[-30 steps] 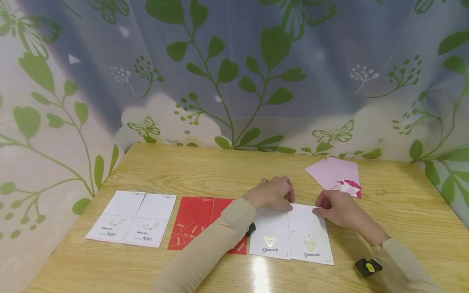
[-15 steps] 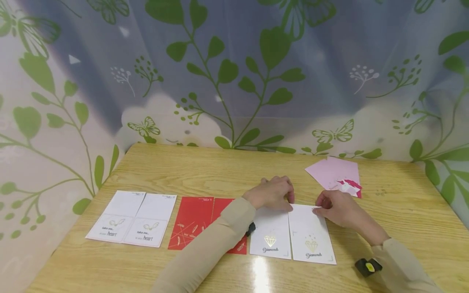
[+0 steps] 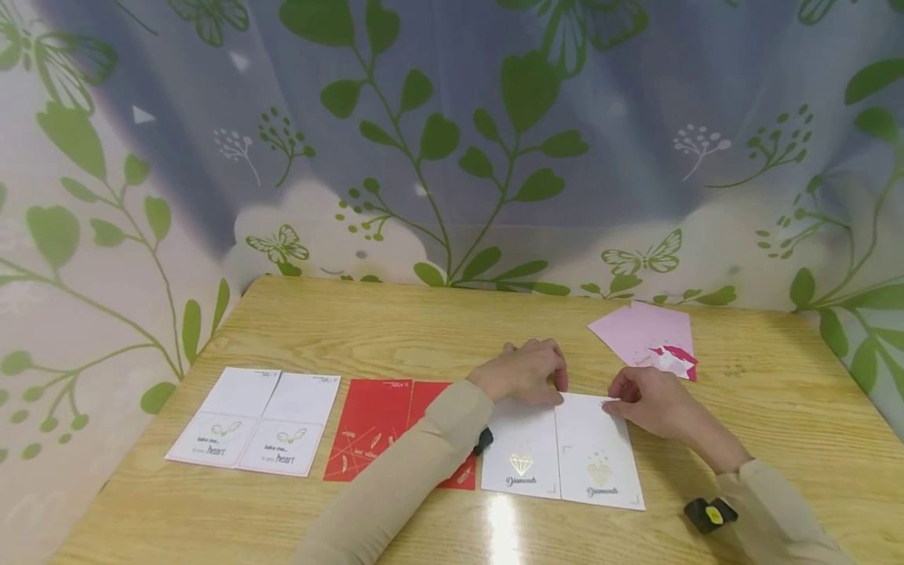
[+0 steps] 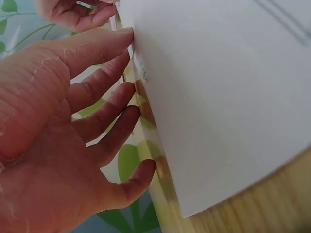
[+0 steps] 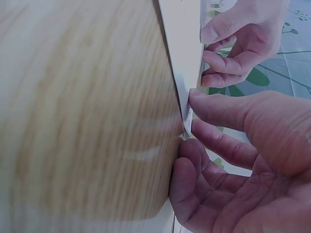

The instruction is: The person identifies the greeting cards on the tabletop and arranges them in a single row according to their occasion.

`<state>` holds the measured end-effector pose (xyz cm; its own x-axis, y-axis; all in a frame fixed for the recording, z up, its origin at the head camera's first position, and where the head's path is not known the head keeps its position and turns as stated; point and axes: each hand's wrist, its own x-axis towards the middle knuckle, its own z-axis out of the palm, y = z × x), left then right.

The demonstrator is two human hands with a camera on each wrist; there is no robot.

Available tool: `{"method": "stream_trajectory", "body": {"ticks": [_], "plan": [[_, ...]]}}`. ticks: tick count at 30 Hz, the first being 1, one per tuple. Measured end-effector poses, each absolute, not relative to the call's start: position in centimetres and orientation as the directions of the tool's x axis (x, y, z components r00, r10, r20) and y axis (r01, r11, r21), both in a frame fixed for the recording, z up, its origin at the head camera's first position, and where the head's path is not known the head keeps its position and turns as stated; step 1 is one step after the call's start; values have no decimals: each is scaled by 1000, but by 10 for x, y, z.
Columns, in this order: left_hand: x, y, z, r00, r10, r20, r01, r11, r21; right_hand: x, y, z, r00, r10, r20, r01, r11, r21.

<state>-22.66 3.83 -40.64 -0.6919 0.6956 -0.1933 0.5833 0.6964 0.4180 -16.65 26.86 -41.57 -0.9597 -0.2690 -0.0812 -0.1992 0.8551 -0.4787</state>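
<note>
Two white cards with gold diamond prints lie side by side: the left diamond card (image 3: 520, 447) and the right diamond card (image 3: 600, 451). My right hand (image 3: 653, 400) pinches the right card's top right corner between thumb and index finger (image 5: 223, 143), the other fingers curled beside it. My left hand (image 3: 526, 373) rests at the top edges near where the cards meet. In the left wrist view its thumb (image 4: 97, 48) touches a card's edge, while the other fingers spread loosely against the wood. My left sleeve partly hides the red cards.
Red cards (image 3: 370, 416) lie left of the diamond cards on the wooden table (image 3: 367, 329). Two white wing-print cards (image 3: 282, 424) are farther left. Pink cards (image 3: 636, 329) with a white and magenta patch lie behind my right hand. A patterned curtain (image 3: 452, 157) hangs behind.
The right diamond card's lower end shifted slightly right, then slightly back left. Both hands keep nearly the same place.
</note>
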Motion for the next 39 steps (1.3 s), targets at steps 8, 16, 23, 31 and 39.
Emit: {"method": "stream_trajectory", "body": {"ticks": [8,16,23,31,39], "plan": [[-232,13,-391,-697,678,-234,556,717,420,-166,271,-416,-961,-260,-94,-185,858,-479],[-229,-2,-386,-742,610,-278,523,786,328,-165,273,-415,-961,-261,-95,-183,852,-490],[-227,-1,-387,-755,600,-266,520,794,316,-166,274,-416,-962,-259,-91,-183,852,-490],[-227,-2,-389,-754,602,-263,517,791,326,-167,273,-416,-961,-258,-95,-179,850,-495],[-227,-5,-391,-757,598,-263,513,794,327,-167,272,-416,-960,-265,-91,-184,842,-508]]}}
